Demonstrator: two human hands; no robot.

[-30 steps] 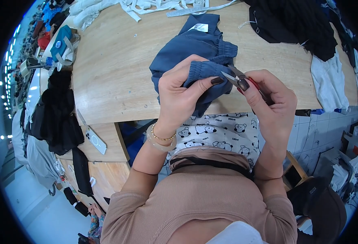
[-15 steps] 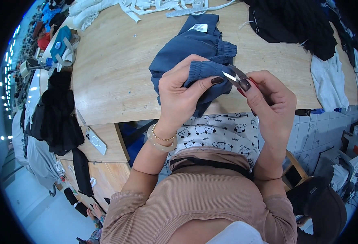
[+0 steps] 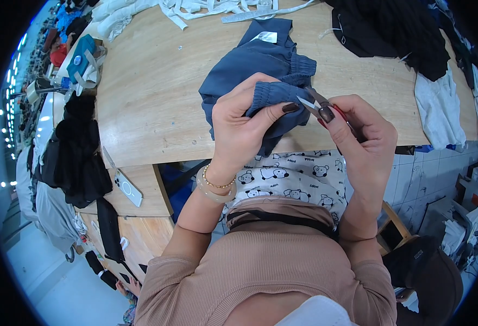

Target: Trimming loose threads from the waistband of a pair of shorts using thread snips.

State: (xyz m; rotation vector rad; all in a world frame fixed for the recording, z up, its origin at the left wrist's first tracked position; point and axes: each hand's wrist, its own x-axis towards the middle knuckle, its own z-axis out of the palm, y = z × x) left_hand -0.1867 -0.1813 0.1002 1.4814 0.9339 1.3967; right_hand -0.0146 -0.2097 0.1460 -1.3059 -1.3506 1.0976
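Observation:
A blue garment [image 3: 250,61] with gathered elastic cuffs lies bunched on the wooden table. One of its cuffs [image 3: 271,93] is raised toward me, pinched between the thumb and fingers of my left hand [image 3: 236,122]. My right hand [image 3: 361,133] is closed on small thread snips [image 3: 310,103] with red on the handles. Their two blades stand apart at the cuff's right end; whether they touch the cloth I cannot tell. A second elastic cuff [image 3: 303,67] rests on the garment behind, and a white label [image 3: 266,37] shows near its far end.
White fabric strips [image 3: 212,6] lie along the table's far edge. Black cloth [image 3: 391,32] is heaped at the far right, with white cloth [image 3: 440,111] hanging below it. On the left are a phone [image 3: 128,188], black garments [image 3: 76,152] and a teal box [image 3: 80,58]. Another person's hands [image 3: 129,286] show at lower left.
My hands and the blue garment hold nearly the same place. The snips have turned very slightly in my right hand. At lower left the other person's hands have shifted a little.

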